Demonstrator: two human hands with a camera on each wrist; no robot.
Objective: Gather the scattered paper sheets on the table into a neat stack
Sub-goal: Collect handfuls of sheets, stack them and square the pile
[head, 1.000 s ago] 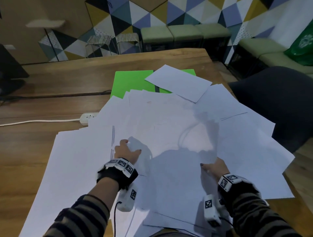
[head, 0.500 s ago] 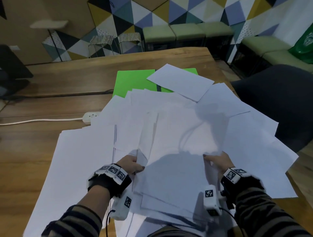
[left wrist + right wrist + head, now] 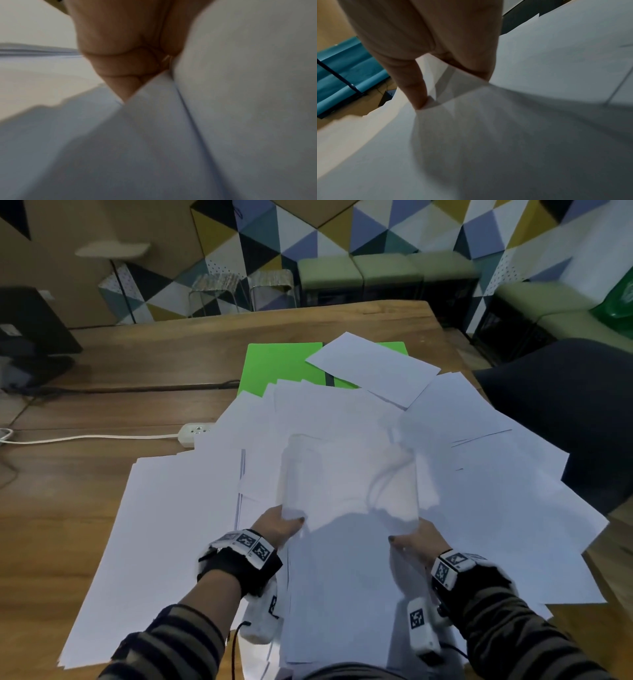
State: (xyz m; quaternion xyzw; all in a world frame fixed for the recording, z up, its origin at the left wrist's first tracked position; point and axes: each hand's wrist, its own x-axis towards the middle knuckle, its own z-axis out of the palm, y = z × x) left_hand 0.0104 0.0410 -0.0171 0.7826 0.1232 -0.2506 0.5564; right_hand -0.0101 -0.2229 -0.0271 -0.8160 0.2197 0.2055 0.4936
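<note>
Many white paper sheets (image 3: 171,525) lie fanned out over the wooden table (image 3: 68,508). A bundle of sheets (image 3: 349,481) is lifted off the pile in the middle, curved and blurred. My left hand (image 3: 279,523) grips the bundle's lower left corner, thumb on top. My right hand (image 3: 416,537) grips its lower right corner. In the left wrist view the curled fingers (image 3: 123,63) clamp a sheet edge. In the right wrist view a thumb (image 3: 412,81) presses on a paper (image 3: 488,135) corner. One separate sheet (image 3: 373,368) lies at the far end.
A green folder (image 3: 277,368) lies under the far sheets. A white power strip (image 3: 195,433) with its cable sits at the left of the pile. A dark chair (image 3: 565,412) stands at the table's right edge, and a dark monitor (image 3: 30,326) at far left.
Both hands have pulled toward me and raised a bundle of sheets off the pile; a second ago they lay flat on the papers.
</note>
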